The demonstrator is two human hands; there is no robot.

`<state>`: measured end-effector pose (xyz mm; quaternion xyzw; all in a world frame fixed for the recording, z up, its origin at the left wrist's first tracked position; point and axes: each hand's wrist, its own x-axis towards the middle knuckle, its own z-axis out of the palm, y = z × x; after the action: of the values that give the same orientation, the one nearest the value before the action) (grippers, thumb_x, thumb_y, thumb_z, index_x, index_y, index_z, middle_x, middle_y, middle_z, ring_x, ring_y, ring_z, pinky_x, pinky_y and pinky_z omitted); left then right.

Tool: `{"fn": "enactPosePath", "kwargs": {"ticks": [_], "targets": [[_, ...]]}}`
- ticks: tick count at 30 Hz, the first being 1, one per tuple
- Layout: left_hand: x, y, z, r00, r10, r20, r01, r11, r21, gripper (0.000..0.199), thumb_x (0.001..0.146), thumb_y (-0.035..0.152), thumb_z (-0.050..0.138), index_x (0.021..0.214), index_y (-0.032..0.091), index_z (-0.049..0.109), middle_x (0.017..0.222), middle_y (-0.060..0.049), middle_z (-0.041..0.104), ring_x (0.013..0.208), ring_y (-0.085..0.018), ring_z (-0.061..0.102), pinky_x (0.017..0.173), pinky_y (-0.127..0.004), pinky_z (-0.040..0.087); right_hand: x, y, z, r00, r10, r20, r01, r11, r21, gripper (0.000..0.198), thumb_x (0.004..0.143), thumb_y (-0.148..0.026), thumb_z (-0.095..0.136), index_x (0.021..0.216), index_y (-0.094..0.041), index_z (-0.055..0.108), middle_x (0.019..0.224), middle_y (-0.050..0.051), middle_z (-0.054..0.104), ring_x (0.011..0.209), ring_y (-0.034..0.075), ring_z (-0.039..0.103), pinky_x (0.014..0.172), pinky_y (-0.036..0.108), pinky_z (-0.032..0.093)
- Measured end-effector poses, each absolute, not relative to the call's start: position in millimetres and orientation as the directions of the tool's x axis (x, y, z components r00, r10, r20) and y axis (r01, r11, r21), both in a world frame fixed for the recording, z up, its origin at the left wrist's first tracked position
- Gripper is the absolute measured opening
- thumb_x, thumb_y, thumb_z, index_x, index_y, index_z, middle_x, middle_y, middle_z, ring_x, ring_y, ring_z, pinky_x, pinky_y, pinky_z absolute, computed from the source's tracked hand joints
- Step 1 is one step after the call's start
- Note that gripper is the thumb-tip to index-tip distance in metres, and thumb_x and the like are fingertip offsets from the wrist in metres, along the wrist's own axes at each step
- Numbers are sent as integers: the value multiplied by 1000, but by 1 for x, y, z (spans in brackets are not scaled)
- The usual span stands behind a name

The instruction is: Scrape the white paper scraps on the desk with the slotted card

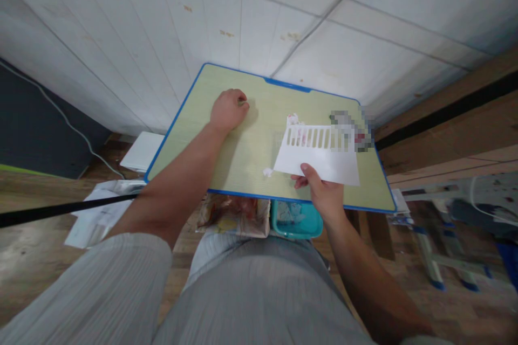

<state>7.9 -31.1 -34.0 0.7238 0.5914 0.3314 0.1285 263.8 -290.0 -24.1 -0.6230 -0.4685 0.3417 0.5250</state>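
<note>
My right hand [326, 194] grips the near edge of a white card [319, 164], thumb on top and fingers underneath. A row of long rounded slots is cut through the card's far half. The card is over the right side of a small pale-green table [251, 156] with a blue rim. Over the table's far left part, my left hand [229, 110] is closed, its thumb and fingertips pressed together. A tiny pale bit may be between them; I cannot make out what it is. Small white scraps [267, 172] lie beside the card's left corner, with crumpled pieces [293, 118] behind it.
Blurred-out items [350, 126] occupy the table's far right corner. Below the near edge are a turquoise basin [297, 229] and a bag or box [234, 215] with crumpled contents. White panelled wall [259, 21] stands behind the table. Papers [97, 215] are on the left, a metal-legged stand [429, 259] on the right.
</note>
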Motion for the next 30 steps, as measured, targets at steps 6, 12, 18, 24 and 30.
{"fn": "enactPosePath", "kwargs": {"ticks": [6, 12, 18, 24, 30], "targets": [[7, -27, -39, 87, 939, 334, 756, -280, 592, 30, 100, 25, 64, 122, 21, 84, 138, -16, 83, 139, -40, 70, 131, -58, 52, 267, -285, -30, 302, 949, 87, 300, -8, -954, 48, 101, -70, 82, 77, -29, 73, 67, 4, 79, 78, 30, 86, 80, 43, 72], [6, -27, -37, 83, 945, 315, 757, -265, 597, 26, 101, 27, 66, 121, 23, 82, 138, -15, 82, 139, -39, 69, 130, -54, 52, 266, -284, -30, 429, 897, 110, 254, -3, -967, 45, 101, -68, 81, 93, -24, 78, 78, 4, 85, 57, 21, 72, 68, 37, 63], [5, -27, -38, 80, 945, 318, 758, -265, 596, 25, 101, 27, 65, 118, 23, 82, 137, -15, 82, 139, -40, 70, 131, -57, 52, 275, -279, -27, 433, 893, 125, 317, -21, -948, 48, 99, -73, 81, 90, -25, 76, 80, 4, 84, 61, 22, 73, 71, 38, 63], [5, -26, -39, 70, 943, 325, 761, -261, 594, 25, 100, 28, 66, 119, 23, 82, 136, -15, 82, 138, -39, 70, 131, -56, 52, 280, -268, -22, 368, 919, 140, 368, -6, -930, 46, 98, -68, 81, 78, -28, 74, 70, 4, 80, 60, 23, 73, 78, 41, 67], [4, -27, -37, 90, 944, 317, 762, -270, 588, 21, 101, 27, 66, 116, 23, 81, 137, -16, 82, 137, -40, 70, 128, -56, 54, 282, -263, -19, 389, 914, 118, 309, -9, -951, 39, 96, -64, 85, 86, -27, 74, 68, 2, 79, 63, 26, 78, 74, 41, 67]]}}
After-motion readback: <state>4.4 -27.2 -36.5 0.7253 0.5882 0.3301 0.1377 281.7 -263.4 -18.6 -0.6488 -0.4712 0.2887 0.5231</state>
